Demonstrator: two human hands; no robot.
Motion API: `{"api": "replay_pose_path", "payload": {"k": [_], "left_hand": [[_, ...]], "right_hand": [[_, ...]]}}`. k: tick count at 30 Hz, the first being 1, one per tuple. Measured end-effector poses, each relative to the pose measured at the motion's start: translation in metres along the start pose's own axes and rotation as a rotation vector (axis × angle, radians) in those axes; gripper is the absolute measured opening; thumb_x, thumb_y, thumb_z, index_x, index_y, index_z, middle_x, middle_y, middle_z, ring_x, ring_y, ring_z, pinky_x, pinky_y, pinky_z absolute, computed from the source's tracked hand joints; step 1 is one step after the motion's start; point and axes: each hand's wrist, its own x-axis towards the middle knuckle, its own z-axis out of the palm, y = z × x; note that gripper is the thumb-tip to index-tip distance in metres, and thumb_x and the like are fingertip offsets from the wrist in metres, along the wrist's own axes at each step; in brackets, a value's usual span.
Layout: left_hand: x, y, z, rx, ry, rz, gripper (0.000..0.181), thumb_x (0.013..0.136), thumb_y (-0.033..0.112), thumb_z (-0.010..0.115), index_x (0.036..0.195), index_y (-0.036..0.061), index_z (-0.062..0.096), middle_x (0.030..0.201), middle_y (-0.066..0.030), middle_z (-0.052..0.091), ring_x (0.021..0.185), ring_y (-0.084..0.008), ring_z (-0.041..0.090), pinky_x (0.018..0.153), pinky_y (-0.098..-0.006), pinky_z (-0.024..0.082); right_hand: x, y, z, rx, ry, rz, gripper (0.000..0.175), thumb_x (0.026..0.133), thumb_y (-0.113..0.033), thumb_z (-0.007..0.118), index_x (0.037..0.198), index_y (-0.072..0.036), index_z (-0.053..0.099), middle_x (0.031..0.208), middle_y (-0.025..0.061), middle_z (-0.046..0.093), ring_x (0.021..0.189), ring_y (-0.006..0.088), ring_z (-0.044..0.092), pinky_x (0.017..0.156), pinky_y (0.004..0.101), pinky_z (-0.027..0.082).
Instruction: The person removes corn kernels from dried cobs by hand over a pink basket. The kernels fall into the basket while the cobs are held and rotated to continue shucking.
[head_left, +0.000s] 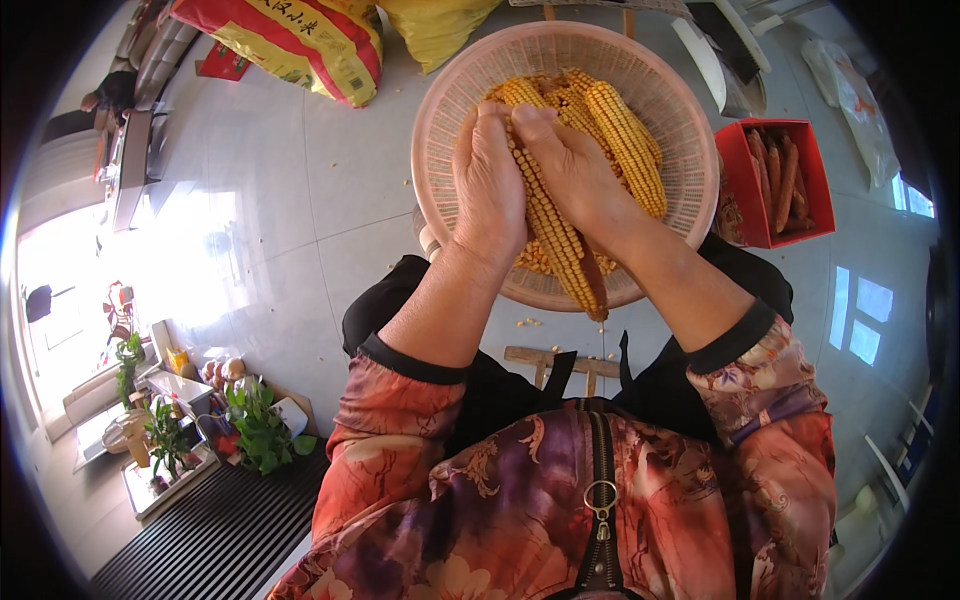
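A dried corn cob (559, 229) slants across the pink plastic basket (442, 90), gripped between both hands. My left hand (491, 176) wraps its left side, and my right hand (574, 169) presses from the right, with the thumbs close together near the upper end. Along the cob's lower right side a strip is bare of kernels and shows reddish brown. Behind my hands several whole corn cobs (630, 142) lie heaped in the basket. Loose yellow kernels (534, 259) cover part of its bottom beneath the held cob.
Right of the basket stands a red box (814, 187) holding several stripped cobs (784, 180). A yellow and red sack (300, 45) lies at the upper left, a dustpan (712, 67) at the upper right. Scattered kernels (529, 322) and a wooden stool (559, 360) are below the basket. Potted plants (259, 420) stand lower left.
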Motion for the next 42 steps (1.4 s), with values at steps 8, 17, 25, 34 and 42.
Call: {"api": "replay_pose_path", "payload": {"k": [8, 17, 25, 34, 42], "left_hand": [[0.007, 0.003, -0.007, -0.088, -0.022, -0.060, 0.024, 0.102, 0.020, 0.041, 0.096, 0.0017, 0.055, 0.098, -0.0179, 0.068, 0.093, -0.0240, 0.063, 0.089, -0.0341, 0.052], [0.002, 0.020, 0.004, 0.051, 0.110, -0.082, 0.025, 0.101, 0.021, 0.043, 0.096, -0.0001, 0.056, 0.087, -0.0142, 0.065, 0.084, -0.0223, 0.064, 0.078, -0.0346, 0.055], [0.015, 0.016, -0.011, -0.021, 0.109, 0.101, 0.027, 0.101, 0.020, 0.041, 0.085, -0.0006, 0.049, 0.071, -0.0072, 0.050, 0.071, -0.0233, 0.060, 0.075, -0.0397, 0.059], [0.012, 0.022, -0.003, -0.029, 0.118, 0.111, 0.029, 0.104, 0.023, 0.043, 0.088, 0.0000, 0.050, 0.072, -0.0058, 0.048, 0.065, -0.0220, 0.059, 0.073, -0.0393, 0.061], [0.024, 0.035, -0.016, -0.031, 0.217, 0.131, 0.031, 0.106, 0.026, 0.044, 0.086, 0.0030, 0.050, 0.063, -0.0040, 0.048, 0.055, -0.0170, 0.051, 0.055, -0.0333, 0.052]], "right_hand": [[0.003, 0.010, 0.005, -0.140, -0.028, -0.070, 0.051, 0.106, -0.042, 0.046, 0.127, 0.003, 0.060, 0.110, 0.0110, 0.065, 0.101, 0.0153, 0.060, 0.091, 0.0281, 0.048], [0.000, 0.008, 0.006, 0.113, 0.028, -0.050, 0.048, 0.106, -0.040, 0.047, 0.125, 0.002, 0.062, 0.096, 0.0108, 0.067, 0.089, 0.0148, 0.062, 0.081, 0.0272, 0.051], [-0.008, 0.002, 0.002, -0.242, -0.177, -0.042, 0.062, 0.105, -0.051, 0.044, 0.120, 0.007, 0.062, 0.097, 0.0078, 0.067, 0.090, 0.0102, 0.061, 0.081, 0.0240, 0.050], [0.000, 0.004, -0.002, -0.168, -0.079, 0.046, 0.053, 0.107, -0.045, 0.045, 0.117, 0.002, 0.066, 0.094, 0.0066, 0.068, 0.082, 0.0074, 0.062, 0.074, 0.0229, 0.050], [-0.009, -0.008, 0.000, -0.104, -0.151, 0.006, 0.056, 0.104, -0.047, 0.048, 0.110, 0.006, 0.067, 0.086, 0.0095, 0.067, 0.074, 0.0127, 0.061, 0.070, 0.0248, 0.050]]}}
